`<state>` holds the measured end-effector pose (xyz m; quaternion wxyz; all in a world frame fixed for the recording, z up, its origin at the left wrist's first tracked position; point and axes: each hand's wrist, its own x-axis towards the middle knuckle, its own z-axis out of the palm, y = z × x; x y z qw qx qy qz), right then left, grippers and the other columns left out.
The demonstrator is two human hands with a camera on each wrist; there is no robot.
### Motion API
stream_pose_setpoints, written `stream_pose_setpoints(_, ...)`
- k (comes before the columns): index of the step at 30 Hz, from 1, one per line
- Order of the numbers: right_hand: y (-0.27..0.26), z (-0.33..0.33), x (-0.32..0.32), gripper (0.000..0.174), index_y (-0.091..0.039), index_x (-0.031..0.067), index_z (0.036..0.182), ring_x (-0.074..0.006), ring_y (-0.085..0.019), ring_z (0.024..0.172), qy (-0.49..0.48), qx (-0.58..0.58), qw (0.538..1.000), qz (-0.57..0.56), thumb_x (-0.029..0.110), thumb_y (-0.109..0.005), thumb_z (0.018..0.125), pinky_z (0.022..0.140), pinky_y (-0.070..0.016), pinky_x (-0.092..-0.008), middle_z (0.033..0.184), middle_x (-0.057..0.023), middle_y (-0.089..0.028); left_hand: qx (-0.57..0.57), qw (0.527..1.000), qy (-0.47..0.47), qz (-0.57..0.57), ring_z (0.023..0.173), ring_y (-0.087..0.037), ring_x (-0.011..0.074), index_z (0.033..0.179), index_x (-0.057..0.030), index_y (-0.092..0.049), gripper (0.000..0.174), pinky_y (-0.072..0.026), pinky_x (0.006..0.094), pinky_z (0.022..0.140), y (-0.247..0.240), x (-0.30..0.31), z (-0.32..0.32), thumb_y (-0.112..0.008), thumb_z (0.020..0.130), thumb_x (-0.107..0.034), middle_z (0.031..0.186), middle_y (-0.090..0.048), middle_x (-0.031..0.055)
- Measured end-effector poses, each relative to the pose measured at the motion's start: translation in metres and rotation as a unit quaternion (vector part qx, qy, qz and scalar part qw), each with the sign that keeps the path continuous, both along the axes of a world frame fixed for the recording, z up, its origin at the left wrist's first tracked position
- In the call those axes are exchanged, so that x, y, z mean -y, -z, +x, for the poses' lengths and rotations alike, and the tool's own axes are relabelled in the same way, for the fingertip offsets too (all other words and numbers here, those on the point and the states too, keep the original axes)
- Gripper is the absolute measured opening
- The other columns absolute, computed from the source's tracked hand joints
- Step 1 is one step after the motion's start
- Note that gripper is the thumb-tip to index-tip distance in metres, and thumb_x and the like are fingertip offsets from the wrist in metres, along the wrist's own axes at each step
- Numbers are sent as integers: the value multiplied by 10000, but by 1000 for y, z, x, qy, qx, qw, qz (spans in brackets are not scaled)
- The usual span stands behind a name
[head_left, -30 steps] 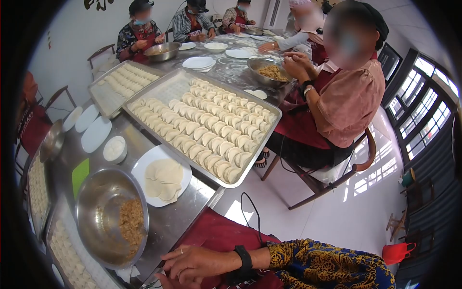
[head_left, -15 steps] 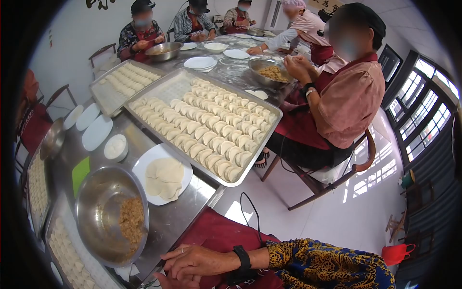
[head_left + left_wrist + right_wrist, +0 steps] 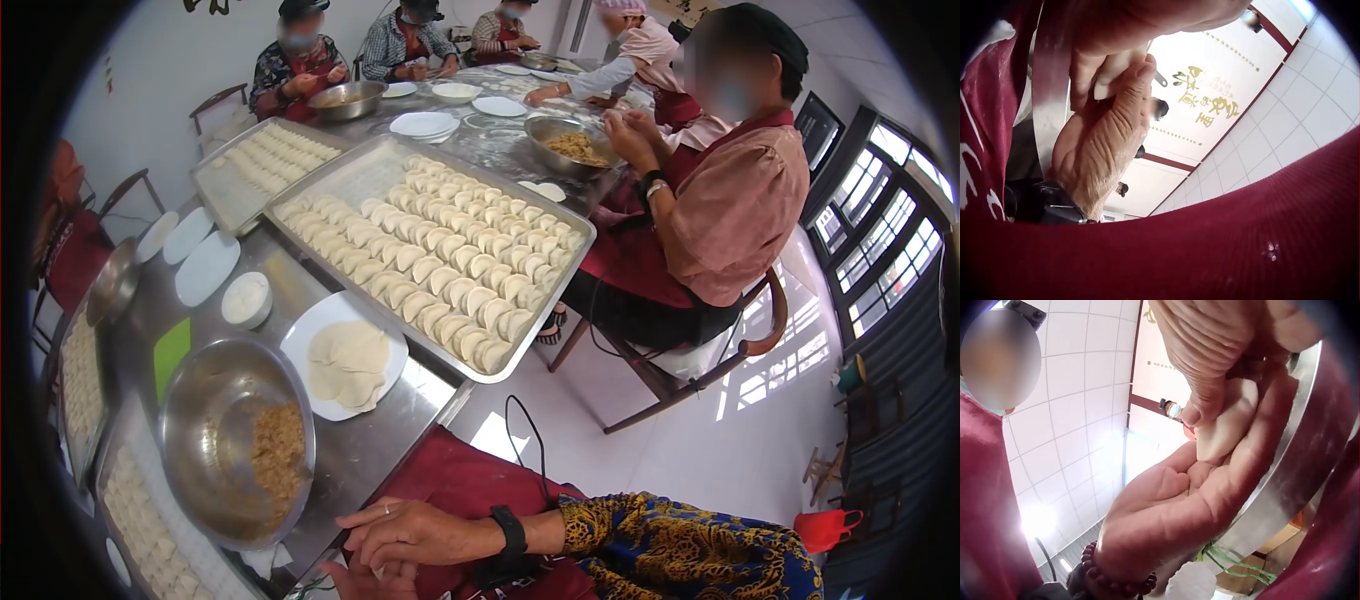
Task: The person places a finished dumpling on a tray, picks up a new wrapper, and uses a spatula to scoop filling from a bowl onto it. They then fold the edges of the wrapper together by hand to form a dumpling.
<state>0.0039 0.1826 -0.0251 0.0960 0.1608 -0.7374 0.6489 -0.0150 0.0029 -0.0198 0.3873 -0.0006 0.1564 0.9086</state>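
A pale folded dumpling lies across the upturned fingers of my left hand, which has a beaded bracelet at its wrist. My right hand comes over from above, and its thumb presses the dough edge in the right wrist view. Seen from the left wrist, the left fingers curl round the dumpling while the right thumb pinches it. In the head view both hands are low over the red apron, and the left hand is partly cut off by the frame.
Beside the hands stands a steel bowl with filling. A white plate holds round wrappers. Behind it a large tray bears rows of dumplings. Several people sit round the steel table.
The head view has shifted slightly. My hands stay together over the apron, with the left fingers now showing a little more. The far person in the pink cap has changed posture.
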Motion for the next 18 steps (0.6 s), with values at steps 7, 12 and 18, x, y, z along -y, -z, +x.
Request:
stream_pose_setpoints(7,9,2,1,157,-707,56,943,-273,-467,1377,-4,28,999,-23,169,-601,967,1027,-393,-403,1179,-97,-697,-1,994,12,-111,1191,-575,303,1298,-30,-530,508,-425,515,1063,-13,-4,2,-369,1060,-449,1300,-594,146)
stream_pose_setpoints(12,6,0,-3,154,-711,53,961,-285,-474,1372,-33,-12,999,28,182,-627,956,1027,-382,-419,1180,-92,-697,-4,992,-11,-127,1181,-586,294,1276,-42,-545,479,-431,519,1058,-21,-5,4,-389,1059,-439,1269,-617,117)
stream_pose_setpoints(18,-2,1,0,142,-728,53,985,-295,-499,1351,-20,29,999,-31,166,-662,931,1041,-381,-428,1162,-98,-706,2,990,-34,-138,1187,-585,286,1236,-39,-573,465,-406,528,1083,-22,-7,4,-392,1058,-429,1269,-621,118)
